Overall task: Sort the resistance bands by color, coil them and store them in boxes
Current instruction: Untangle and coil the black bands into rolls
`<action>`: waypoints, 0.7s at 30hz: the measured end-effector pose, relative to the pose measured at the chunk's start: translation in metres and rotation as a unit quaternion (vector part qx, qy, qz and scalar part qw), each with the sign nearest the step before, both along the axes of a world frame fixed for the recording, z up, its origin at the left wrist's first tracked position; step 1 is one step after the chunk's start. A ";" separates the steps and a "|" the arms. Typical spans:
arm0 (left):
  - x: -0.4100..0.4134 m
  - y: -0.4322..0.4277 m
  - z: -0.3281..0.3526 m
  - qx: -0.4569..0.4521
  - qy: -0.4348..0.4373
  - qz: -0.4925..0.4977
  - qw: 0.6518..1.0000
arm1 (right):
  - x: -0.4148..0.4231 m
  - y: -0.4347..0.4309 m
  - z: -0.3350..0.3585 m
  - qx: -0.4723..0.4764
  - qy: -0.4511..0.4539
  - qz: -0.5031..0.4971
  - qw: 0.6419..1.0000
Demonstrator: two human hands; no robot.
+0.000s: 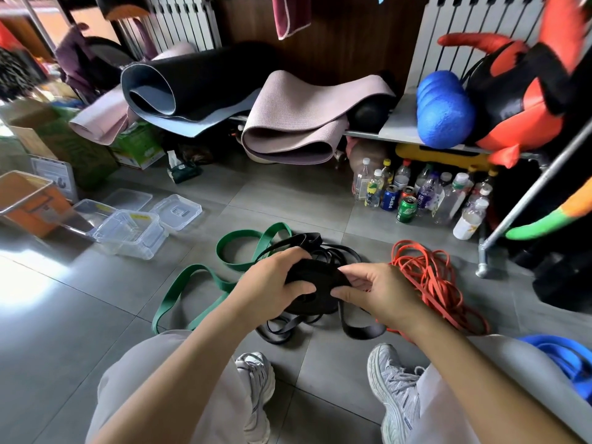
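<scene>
A black coil of band [315,285] is held above the floor between both hands. My left hand [272,283] grips its left side, thumb on top. My right hand [376,291] pinches its right edge. Loose black bands [288,328] trail from the coil to the grey tiles, with more of them behind the hands. Wide green bands [192,283] lie spread to the left. A tangle of thin orange bands [439,280] lies to the right. Blue bands [567,357] show beside my right knee. Clear plastic boxes [131,233] stand open at the left.
Two clear lids [176,211] lie behind the boxes, and an orange-tinted bin [28,203] stands further left. Rolled mats [288,123] fill a low shelf. Bottles and cans [416,197] cluster beneath it. A metal rack leg [483,267] stands at the right. My shoes [394,389] are at the bottom.
</scene>
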State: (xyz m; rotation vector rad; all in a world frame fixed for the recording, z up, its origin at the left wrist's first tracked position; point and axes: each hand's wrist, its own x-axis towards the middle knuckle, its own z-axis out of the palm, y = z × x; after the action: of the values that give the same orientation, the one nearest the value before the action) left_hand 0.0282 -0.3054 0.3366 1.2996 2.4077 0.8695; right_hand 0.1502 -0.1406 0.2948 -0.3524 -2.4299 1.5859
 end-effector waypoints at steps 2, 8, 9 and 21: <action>-0.002 -0.001 0.001 0.011 -0.062 -0.005 0.998 | 0.000 0.003 -0.001 -0.017 0.007 0.000 1.000; -0.001 -0.002 0.004 0.068 -0.115 0.001 0.991 | 0.002 0.005 0.002 -0.110 0.029 -0.001 0.993; -0.002 -0.001 0.004 0.082 -0.127 0.009 0.988 | 0.001 0.005 0.003 -0.117 0.032 -0.001 0.993; -0.004 0.008 -0.008 0.075 -0.198 0.003 0.977 | -0.002 0.007 0.004 -0.127 0.013 -0.005 0.992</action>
State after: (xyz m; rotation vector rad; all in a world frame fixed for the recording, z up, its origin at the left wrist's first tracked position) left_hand 0.0241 -0.2977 0.3283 1.0461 2.0673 1.2034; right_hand 0.1480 -0.1340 0.2983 -0.3840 -2.2052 1.8881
